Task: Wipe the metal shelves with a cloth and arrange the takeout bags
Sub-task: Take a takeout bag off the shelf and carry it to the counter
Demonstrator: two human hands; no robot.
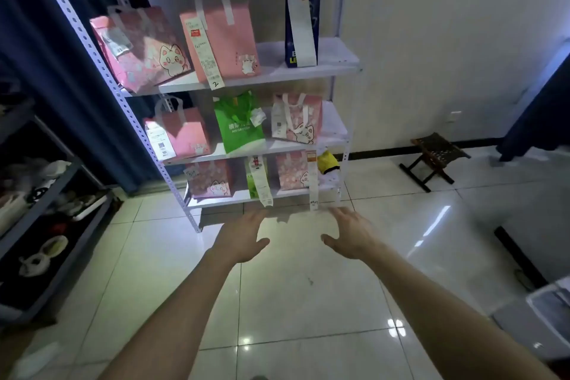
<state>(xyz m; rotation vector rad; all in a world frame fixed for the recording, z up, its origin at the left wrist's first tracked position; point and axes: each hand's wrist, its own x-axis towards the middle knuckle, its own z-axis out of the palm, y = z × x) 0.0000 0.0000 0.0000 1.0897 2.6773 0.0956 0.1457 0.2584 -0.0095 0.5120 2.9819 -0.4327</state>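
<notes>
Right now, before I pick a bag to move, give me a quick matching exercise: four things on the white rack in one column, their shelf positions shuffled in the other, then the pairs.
Things:
1. dark blue bag
2. green bag
3. yellow cloth
4. pink bag with a slip marked 2

Places:
A. lowest shelf, right end
B. upper shelf, middle
C. upper shelf, right end
D. second shelf down, middle

Pairs: 1-C, 2-D, 3-A, 4-B.

Both hands, left hand and right hand, are open and empty in front of the rack.
</notes>
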